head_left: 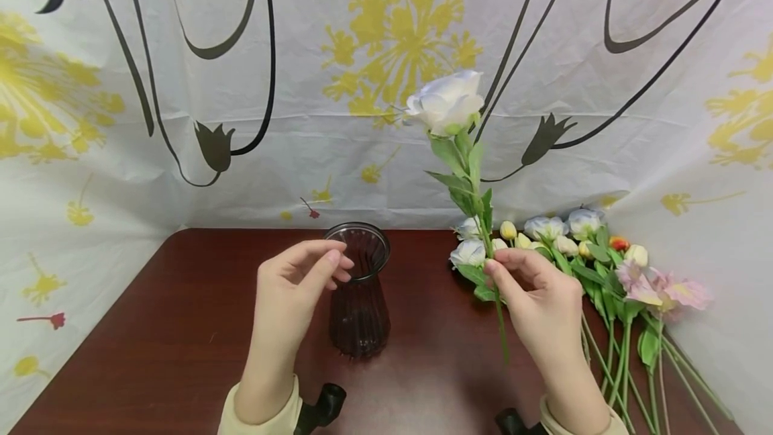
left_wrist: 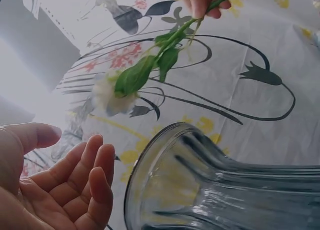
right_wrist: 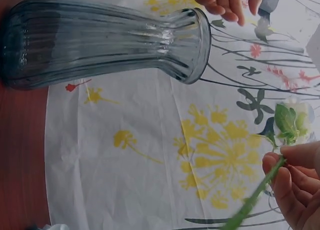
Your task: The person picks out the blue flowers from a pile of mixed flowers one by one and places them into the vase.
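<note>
In the head view, my right hand [head_left: 537, 294] pinches the green stem of a white rose [head_left: 447, 105], which stands nearly upright with its bloom high above the table. The right wrist view shows thumb and fingertips on that stem [right_wrist: 255, 195]. A ribbed, dark-tinted glass vase [head_left: 359, 314] stands on the table between my hands, its flared mouth upward. My left hand [head_left: 302, 280] hovers beside the vase's rim with fingers loosely bent and nothing in them. In the left wrist view, the left palm [left_wrist: 55, 200] lies near the vase mouth [left_wrist: 131, 190], apart from it.
On the right of the dark red table [head_left: 169, 327] lies a pile of flowers: white roses [head_left: 545, 227], yellow and white tulips [head_left: 565, 246], a pink flower [head_left: 664, 291] and long stems. A patterned white cloth [head_left: 338, 173] hangs behind and at both sides.
</note>
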Motion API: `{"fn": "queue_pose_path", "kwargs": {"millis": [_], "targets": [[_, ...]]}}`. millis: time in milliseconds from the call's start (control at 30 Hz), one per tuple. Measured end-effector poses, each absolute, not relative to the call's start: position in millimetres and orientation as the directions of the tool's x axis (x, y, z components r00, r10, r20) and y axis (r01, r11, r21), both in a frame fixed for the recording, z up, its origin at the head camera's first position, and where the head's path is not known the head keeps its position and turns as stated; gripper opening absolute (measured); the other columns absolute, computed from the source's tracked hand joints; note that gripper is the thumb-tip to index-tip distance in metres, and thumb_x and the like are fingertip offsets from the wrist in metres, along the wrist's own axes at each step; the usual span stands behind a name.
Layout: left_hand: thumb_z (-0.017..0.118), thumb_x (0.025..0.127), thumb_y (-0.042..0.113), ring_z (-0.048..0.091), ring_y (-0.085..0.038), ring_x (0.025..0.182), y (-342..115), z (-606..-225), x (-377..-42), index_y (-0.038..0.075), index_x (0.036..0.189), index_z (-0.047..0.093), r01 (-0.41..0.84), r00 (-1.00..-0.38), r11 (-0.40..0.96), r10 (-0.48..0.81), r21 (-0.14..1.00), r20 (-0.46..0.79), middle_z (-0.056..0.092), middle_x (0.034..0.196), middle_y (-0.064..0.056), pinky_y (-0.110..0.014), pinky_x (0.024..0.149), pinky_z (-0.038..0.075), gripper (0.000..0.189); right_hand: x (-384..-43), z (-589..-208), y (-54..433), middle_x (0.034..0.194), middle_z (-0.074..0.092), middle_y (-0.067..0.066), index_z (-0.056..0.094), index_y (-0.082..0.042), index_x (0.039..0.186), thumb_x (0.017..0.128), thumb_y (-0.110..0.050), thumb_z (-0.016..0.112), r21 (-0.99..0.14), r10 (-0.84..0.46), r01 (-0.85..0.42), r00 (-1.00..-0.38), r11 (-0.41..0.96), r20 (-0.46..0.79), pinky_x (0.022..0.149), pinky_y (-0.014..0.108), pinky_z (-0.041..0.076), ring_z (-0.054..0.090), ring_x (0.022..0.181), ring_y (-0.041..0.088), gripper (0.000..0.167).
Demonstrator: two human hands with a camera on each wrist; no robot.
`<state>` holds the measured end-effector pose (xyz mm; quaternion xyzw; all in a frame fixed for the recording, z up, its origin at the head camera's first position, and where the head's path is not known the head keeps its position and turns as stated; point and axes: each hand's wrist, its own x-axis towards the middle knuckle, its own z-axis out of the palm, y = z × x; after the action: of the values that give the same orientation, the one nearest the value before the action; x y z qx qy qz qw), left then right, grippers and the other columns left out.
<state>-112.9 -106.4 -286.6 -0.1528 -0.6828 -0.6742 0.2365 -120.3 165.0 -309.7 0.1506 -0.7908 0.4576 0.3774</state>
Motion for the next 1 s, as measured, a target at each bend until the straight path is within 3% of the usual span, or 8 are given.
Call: {"fn": "queue_pose_path", "kwargs": {"millis": [367,633,800,1000], "targets": [[0.062,0.089,-0.004,0.065,-0.026,0.063,-99.1,-290.2,-115.4,-0.005,0.094,0.07,0.508,-0.858,0.034,-0.062,0.86,0.509,0.068,0.075,-0.014,-0.032,0.056,0.054,0.009,-119.3,-310.2,159.8,0.081,0.071,0.01,0.073,0.0,0.096,0.077,0.012,0.074,-0.56,0.076,-0.608,-0.637,0.563,0.767,0.059,0.011,0.048,0.064,0.066,0.004,0.022],[0.063,0.088,-0.004,0.065,-0.027,0.064,-92.0,-291.7,-112.9,-0.008,0.095,0.068,0.504,-0.863,0.015,-0.03,0.863,0.505,0.068,0.076,-0.012,-0.035,0.056,0.055,0.009,-116.9,-309.8,156.3,0.083,0.071,0.009,0.071,0.0,0.101,0.073,0.013,0.076,-0.518,0.061,-0.633,-0.598,0.575,0.799,0.065,0.01,0.048,0.063,0.074,-0.004,0.032],[0.064,0.088,-0.004,0.066,-0.028,0.067,-85.5,-292.9,-111.1,-0.007,0.096,0.069,0.489,-0.872,0.0,-0.009,0.872,0.489,0.069,0.077,-0.011,-0.036,0.057,0.056,0.01,-115.2,-311.0,151.7,0.081,0.07,0.01,0.07,0.0,0.092,0.071,0.014,0.077,-0.552,0.096,-0.642,-0.602,0.533,0.793,0.062,0.011,0.049,0.063,0.07,-0.002,0.026],[0.067,0.087,-0.001,0.068,-0.026,0.074,-76.3,-294.2,-109.3,-0.005,0.1,0.07,0.458,-0.888,-0.022,0.027,0.889,0.458,0.07,0.083,-0.012,-0.034,0.061,0.056,0.014,-111.4,-312.2,144.9,0.08,0.071,0.014,0.054,-0.001,0.074,0.072,0.016,0.075,-0.602,0.101,-0.657,-0.634,0.454,0.767,0.055,0.014,0.05,0.066,0.067,0.003,0.027]]}}
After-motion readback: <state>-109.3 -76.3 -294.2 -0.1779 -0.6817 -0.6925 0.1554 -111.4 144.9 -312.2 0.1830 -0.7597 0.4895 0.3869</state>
